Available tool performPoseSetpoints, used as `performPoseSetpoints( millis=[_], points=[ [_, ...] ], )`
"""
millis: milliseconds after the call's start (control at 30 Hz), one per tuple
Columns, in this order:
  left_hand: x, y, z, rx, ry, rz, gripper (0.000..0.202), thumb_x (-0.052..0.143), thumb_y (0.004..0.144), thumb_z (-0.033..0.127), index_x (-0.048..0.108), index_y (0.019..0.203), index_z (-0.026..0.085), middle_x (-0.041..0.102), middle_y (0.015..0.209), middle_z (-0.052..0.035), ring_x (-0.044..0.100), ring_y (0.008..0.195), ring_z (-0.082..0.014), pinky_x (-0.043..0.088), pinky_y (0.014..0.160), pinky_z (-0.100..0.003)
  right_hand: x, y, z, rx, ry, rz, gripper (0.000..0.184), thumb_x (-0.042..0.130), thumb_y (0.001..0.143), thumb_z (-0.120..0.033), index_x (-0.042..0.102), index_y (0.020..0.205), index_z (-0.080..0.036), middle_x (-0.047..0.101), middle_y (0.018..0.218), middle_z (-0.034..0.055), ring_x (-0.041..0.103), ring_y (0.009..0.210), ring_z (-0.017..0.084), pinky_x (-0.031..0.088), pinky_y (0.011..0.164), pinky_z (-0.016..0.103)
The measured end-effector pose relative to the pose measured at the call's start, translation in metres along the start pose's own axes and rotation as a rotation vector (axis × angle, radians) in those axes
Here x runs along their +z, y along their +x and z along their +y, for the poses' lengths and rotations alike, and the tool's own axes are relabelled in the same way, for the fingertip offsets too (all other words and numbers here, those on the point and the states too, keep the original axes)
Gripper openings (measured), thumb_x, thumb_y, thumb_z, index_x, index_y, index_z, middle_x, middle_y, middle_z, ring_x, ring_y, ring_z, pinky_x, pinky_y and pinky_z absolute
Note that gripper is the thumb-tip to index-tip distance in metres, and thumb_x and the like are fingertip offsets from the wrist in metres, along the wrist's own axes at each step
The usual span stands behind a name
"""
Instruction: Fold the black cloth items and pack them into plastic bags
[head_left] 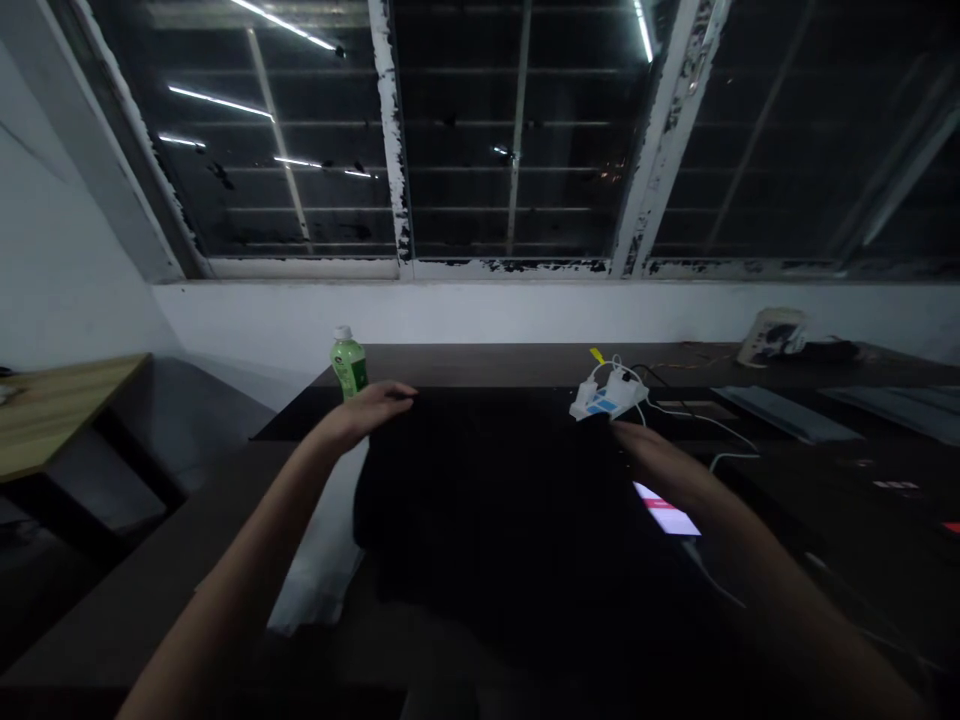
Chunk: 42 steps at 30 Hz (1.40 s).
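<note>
A large piece of black cloth [510, 520], perhaps a garment, spreads across the middle of the view. Its folds are too dark to make out. My left hand [369, 408] is closed at the cloth's far left corner, fingers pointing right. At the far right corner my right hand [652, 452] grips the edge, its fingertips partly hidden by the fabric. Beneath my left forearm lies a whitish, crumpled plastic bag or sheet [319, 560]. A phone with a lit screen [670, 512] shows between the cloth and my right forearm.
A green bottle with a white cap [349, 362] stands beyond my left hand. Past my right hand sits a white power strip [611, 392] with plugs and cables. Flat plastic packets [787, 415] and a pale boxy device [772, 335] lie to the right, below the windows.
</note>
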<state>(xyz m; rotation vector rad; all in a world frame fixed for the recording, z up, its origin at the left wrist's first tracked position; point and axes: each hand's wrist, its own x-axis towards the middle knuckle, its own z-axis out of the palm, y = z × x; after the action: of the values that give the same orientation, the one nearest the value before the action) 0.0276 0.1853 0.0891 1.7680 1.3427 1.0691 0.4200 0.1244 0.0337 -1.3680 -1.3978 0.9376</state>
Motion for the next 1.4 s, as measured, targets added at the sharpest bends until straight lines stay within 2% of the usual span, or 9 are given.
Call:
performPoseSetpoints(
  millis=[100, 200, 333, 467, 667, 767, 867, 1033, 1400],
  points=[
    [0.029, -0.009, -0.024, 0.036, 0.232, 0.025, 0.036, 0.067, 0.08, 0.038, 0.064, 0.105, 0.013, 0.07, 0.095, -0.0125, 0.067, 0.094, -0.03, 0.052, 0.086, -0.048, 0.012, 0.0, 0.024, 0.028, -0.175, 0.117, 0.012, 0.058, 0.077, -0.022, 0.065, 0.087, -0.021, 0.069, 0.075, 0.0036, 0.065, 0.067, 0.02, 0.056, 0.072, 0.039],
    [0.061, -0.038, -0.034, 0.17, 0.387, -0.014, 0.042, 0.065, 0.084, 0.043, 0.06, 0.118, 0.017, 0.056, 0.135, -0.0167, 0.046, 0.132, -0.0343, 0.03, 0.111, -0.055, 0.036, -0.021, 0.029, -0.129, -0.325, 0.186, 0.025, 0.054, 0.083, -0.023, 0.064, 0.106, -0.021, 0.068, 0.109, 0.0093, 0.064, 0.101, 0.025, 0.047, 0.097, 0.044],
    [0.096, -0.072, -0.036, 0.353, 0.729, -0.429, 0.067, 0.048, 0.088, 0.067, 0.041, 0.145, 0.032, 0.028, 0.16, -0.0101, 0.018, 0.148, -0.0367, 0.013, 0.116, -0.061, 0.08, -0.049, 0.023, -0.514, -0.722, -0.182, 0.043, 0.039, 0.098, -0.038, 0.055, 0.136, -0.022, 0.046, 0.15, 0.0085, 0.041, 0.137, 0.026, 0.031, 0.114, 0.044],
    [0.108, -0.071, -0.045, 0.2, 0.814, -0.495, 0.087, 0.041, 0.081, 0.081, 0.026, 0.153, 0.034, 0.019, 0.162, -0.012, 0.008, 0.148, -0.0423, 0.01, 0.114, -0.067, 0.096, -0.04, 0.032, -0.249, -0.945, -0.385, 0.068, 0.031, 0.096, -0.064, 0.036, 0.151, -0.025, 0.022, 0.161, 0.0075, 0.014, 0.147, 0.039, 0.018, 0.117, 0.056],
    [0.094, -0.05, -0.069, 0.286, 0.92, -0.201, 0.069, 0.025, 0.097, 0.064, 0.035, 0.151, 0.023, 0.033, 0.157, -0.0127, 0.019, 0.149, -0.0311, 0.012, 0.119, -0.052, 0.081, -0.008, 0.042, -0.133, -0.963, -0.435, 0.077, 0.021, 0.093, -0.072, 0.027, 0.154, -0.026, 0.013, 0.163, 0.0032, 0.004, 0.148, 0.038, 0.008, 0.12, 0.052],
    [0.076, -0.043, -0.091, 0.194, 0.973, -0.082, 0.061, 0.022, 0.101, 0.052, 0.029, 0.153, 0.02, 0.031, 0.158, -0.0133, 0.02, 0.148, -0.0319, 0.022, 0.116, -0.053, 0.078, -0.003, 0.041, -0.153, -0.936, -0.447, 0.075, 0.018, 0.094, -0.072, 0.028, 0.154, -0.027, 0.013, 0.163, 0.001, 0.004, 0.148, 0.037, 0.008, 0.12, 0.05],
    [0.051, -0.044, -0.115, 0.11, 1.0, -0.061, 0.054, 0.022, 0.102, 0.035, 0.027, 0.152, 0.016, 0.035, 0.155, -0.0181, 0.033, 0.143, -0.0333, 0.035, 0.109, -0.054, 0.074, -0.001, 0.038, -0.106, -0.903, -0.49, 0.076, 0.015, 0.094, -0.072, 0.029, 0.154, -0.028, 0.011, 0.163, 0.001, 0.002, 0.149, 0.034, 0.008, 0.12, 0.049],
    [0.018, -0.056, -0.145, 0.093, 1.056, -0.111, 0.049, 0.035, 0.091, 0.014, 0.053, 0.136, 0.016, 0.047, 0.145, -0.0197, 0.037, 0.139, -0.0365, 0.033, 0.108, -0.056, 0.064, -0.001, 0.029, -0.047, -0.969, -0.487, 0.084, 0.03, 0.09, -0.075, 0.029, 0.154, -0.02, 0.008, 0.163, 0.0097, 0.001, 0.148, 0.037, 0.013, 0.119, 0.052],
    [0.016, -0.037, -0.135, 0.041, 1.036, 0.08, 0.046, 0.037, 0.09, 0.015, 0.047, 0.135, 0.013, 0.05, 0.141, -0.0211, 0.046, 0.133, -0.0343, 0.04, 0.104, -0.051, 0.093, 0.028, 0.053, -0.184, -1.109, -0.221, 0.067, 0.028, 0.099, -0.057, 0.034, 0.152, -0.016, 0.026, 0.159, 0.0174, 0.02, 0.146, 0.037, 0.022, 0.115, 0.052]
  ],
)
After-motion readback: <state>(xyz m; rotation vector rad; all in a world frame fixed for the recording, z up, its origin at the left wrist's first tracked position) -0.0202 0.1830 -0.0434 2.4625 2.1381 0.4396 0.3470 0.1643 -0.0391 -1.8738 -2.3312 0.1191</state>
